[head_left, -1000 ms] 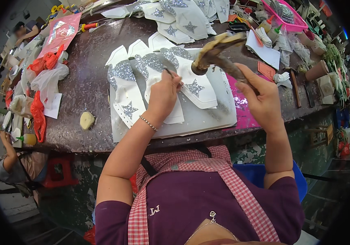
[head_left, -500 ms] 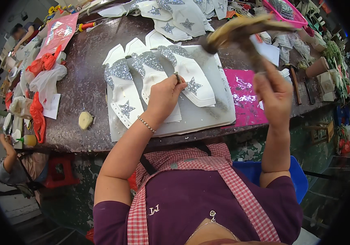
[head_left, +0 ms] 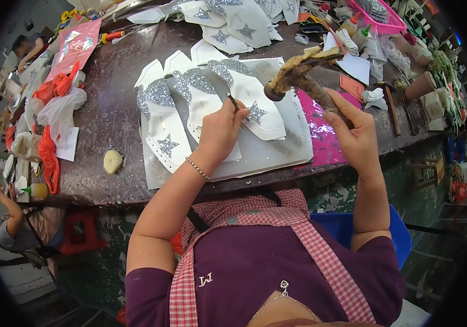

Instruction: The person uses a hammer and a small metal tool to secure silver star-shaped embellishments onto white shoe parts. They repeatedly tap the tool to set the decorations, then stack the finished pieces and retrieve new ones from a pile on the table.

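Observation:
My left hand (head_left: 217, 131) is closed around a short metal punch (head_left: 233, 100), held upright at the edge of the rightmost white cut piece (head_left: 266, 125), which carries a glitter patch and a silver star. Two similar pieces lie left of it, the middle piece (head_left: 207, 103) partly under my hand and the left piece (head_left: 160, 122) with small holes along one edge. All three rest on a pale board (head_left: 293, 147). In my right hand (head_left: 357, 133), fingers wrapped round its handle, is a worn hammer (head_left: 298, 73), its head raised to the right of the punch.
A pink sheet (head_left: 323, 128) lies beside the board. Farther right are another hammer (head_left: 392, 109) and a pink basket (head_left: 388, 22). More glittery pieces (head_left: 239, 27) are piled at the back. A yellowish round lump (head_left: 112, 162) and plastic bags (head_left: 62, 109) sit left. Another person (head_left: 21, 223) is at far left.
My right hand has brought the hammer down and slightly left, its head now closer to the punch. My left hand stays nearly where it was, still gripping the punch.

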Motion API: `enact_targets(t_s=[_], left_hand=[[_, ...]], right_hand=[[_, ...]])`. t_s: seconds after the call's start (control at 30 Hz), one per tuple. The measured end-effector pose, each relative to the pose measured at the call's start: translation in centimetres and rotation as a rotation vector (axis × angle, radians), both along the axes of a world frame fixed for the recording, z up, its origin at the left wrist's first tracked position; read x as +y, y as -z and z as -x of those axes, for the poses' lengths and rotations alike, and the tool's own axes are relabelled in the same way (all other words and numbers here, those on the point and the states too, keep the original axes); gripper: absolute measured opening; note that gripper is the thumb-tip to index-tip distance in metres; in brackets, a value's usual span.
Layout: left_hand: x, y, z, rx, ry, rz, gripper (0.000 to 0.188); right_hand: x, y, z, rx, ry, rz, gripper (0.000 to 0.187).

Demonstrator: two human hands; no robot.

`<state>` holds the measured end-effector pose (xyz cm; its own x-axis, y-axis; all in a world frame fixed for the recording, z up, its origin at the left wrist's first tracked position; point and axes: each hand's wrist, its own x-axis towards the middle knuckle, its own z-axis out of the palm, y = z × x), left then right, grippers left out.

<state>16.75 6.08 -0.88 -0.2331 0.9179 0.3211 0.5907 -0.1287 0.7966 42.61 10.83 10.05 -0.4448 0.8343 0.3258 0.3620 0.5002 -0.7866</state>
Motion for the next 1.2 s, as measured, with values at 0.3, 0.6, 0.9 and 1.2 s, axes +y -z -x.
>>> enact_targets(t_s=[0.3,0.6,0.9,1.2], left_hand=[[-0.3,-0.3,-0.1,0.189,0.057,-0.020,0.015],[-0.4,-1.2,-1.0,0.333,0.086,0.023,0.012],[-1.0,-0.4,-1.1,0.068,0.064,0.029,0.017],[-1.0,-0.5,-0.5,0.086,0.162,0.059,0.013]], right_hand=[[-0.1,-1.0,-1.4,0.197,0.020,0.153,0.038],[-0.7,-1.3,0.1,-0.275,-0.025,-0.361,0.037],[-0.4,0.3,-2.2,0.078,0.040,0.071,0.040],[-0.1,-2.3,-2.3,0.487,-0.065,-0.020,0.045]])
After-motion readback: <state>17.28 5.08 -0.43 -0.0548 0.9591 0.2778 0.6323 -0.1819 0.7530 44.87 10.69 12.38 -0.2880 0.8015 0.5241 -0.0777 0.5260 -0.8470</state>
